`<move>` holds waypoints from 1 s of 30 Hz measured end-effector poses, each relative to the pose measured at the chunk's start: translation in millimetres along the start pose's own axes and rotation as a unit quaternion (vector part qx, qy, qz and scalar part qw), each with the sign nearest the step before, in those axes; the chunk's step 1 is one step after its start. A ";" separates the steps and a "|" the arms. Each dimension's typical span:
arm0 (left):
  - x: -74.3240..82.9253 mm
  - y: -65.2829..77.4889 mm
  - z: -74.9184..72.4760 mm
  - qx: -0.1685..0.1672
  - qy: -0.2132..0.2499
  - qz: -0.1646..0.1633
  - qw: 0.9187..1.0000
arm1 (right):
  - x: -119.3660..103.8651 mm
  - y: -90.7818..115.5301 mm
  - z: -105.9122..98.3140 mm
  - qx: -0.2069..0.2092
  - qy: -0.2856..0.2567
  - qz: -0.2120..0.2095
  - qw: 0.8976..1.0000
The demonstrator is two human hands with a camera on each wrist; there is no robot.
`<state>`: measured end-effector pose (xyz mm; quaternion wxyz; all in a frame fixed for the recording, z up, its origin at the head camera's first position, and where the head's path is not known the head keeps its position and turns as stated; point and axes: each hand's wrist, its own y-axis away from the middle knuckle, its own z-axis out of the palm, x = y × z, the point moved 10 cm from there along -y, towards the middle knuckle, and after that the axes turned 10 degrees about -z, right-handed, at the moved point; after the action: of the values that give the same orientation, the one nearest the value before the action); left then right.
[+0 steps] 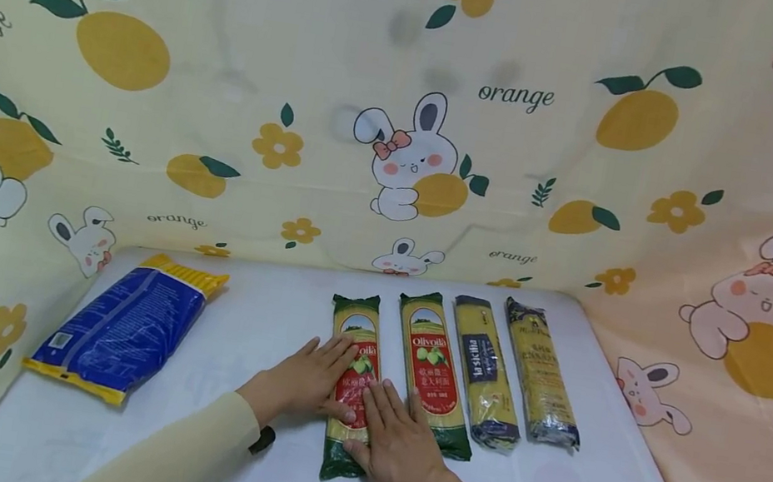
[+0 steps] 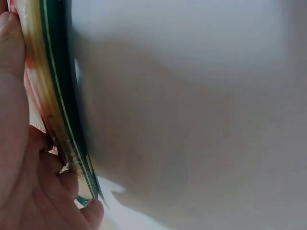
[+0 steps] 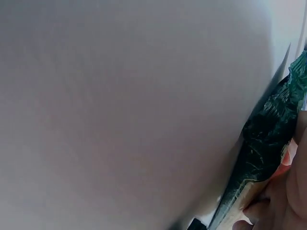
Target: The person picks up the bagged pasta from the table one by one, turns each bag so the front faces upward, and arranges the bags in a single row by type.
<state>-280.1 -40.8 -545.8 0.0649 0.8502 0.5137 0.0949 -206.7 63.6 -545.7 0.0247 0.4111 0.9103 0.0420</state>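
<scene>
A spaghetti pack [image 1: 351, 387] with a red label and green ends lies lengthwise on the table, between my two hands. My left hand [image 1: 306, 377] rests on its left side, fingers extended over the label. Over the lower right side lies my right hand [image 1: 403, 446], its fingers also extended and touching the pack. In the left wrist view, the pack's green-striped edge [image 2: 61, 91] runs beside my thumb and fingers. A dark green wrapper end [image 3: 268, 134] shows next to my fingers in the right wrist view. Parts of the label are hidden under both hands.
Just right lies a matching spaghetti pack [image 1: 436, 375], followed by a pasta pack with a dark blue label [image 1: 482, 359] and a yellowish pasta pack [image 1: 543, 375]. A large blue and yellow bag [image 1: 130, 327] lies at the left of the white table [image 1: 257, 288]. Patterned cloth [image 1: 342, 40] stands behind.
</scene>
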 end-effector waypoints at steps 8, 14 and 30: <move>-0.4 -16.0 -3.8 0.008 -0.007 -0.005 1.000 | 14.8 -4.9 -2.3 -0.011 0.000 0.009 1.000; 0.6 -20.6 -8.8 0.006 -0.007 -0.008 1.000 | 19.9 -6.8 -2.5 0.000 -0.004 0.010 1.000; -29.3 0.9 -23.3 0.040 0.046 -0.036 0.997 | 19.6 -5.5 -4.4 0.023 -0.014 0.009 1.000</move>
<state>-297.9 -66.9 -525.7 0.0103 0.8280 0.5495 0.1109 -224.2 74.5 -542.0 0.0277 0.4200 0.9070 0.0157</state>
